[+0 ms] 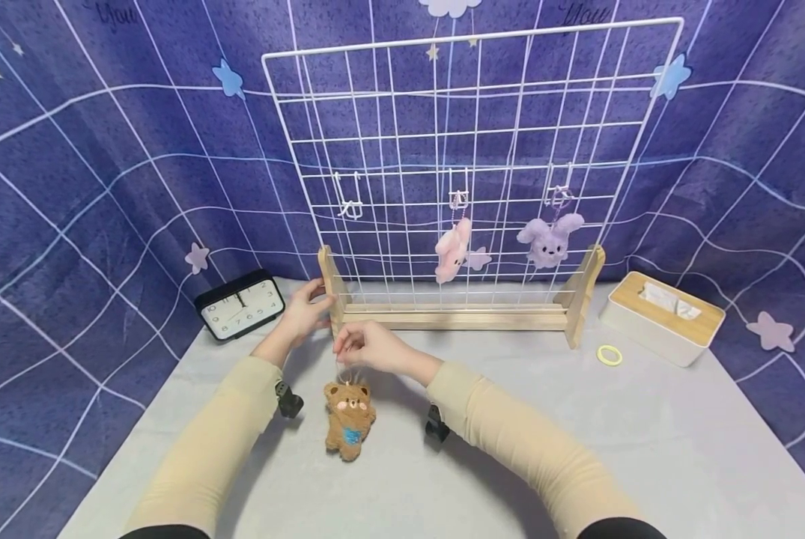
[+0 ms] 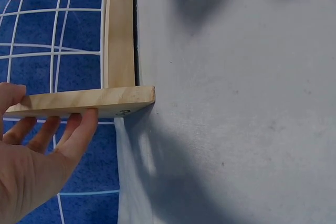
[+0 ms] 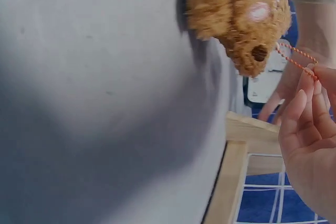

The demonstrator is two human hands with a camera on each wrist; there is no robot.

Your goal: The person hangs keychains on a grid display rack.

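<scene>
My right hand (image 1: 378, 348) pinches the orange bead chain (image 3: 295, 51) of a brown teddy bear keychain (image 1: 335, 433) between thumb and fingertips. The bear hangs in front of the stand's left end, a blue patch on its belly. My left hand (image 1: 302, 310) grips the left wooden foot (image 2: 86, 98) of the stand, thumb on one side and fingers on the other. A white wire grid (image 1: 478, 36) rises from this stand. On it, a bare white hook (image 1: 351, 209) is at the left, a pink plush keychain (image 1: 452, 253) hangs mid-grid, and a purple plush keychain (image 1: 549, 245) at the right.
Left of the stand stands a black-framed clock (image 1: 242, 308). To the right, a tissue box (image 1: 658, 329) with a wooden lid sits beside a yellow ring (image 1: 609, 355) on the pale table (image 1: 483, 464). A blue star-patterned curtain (image 1: 159, 112) hangs behind the grid.
</scene>
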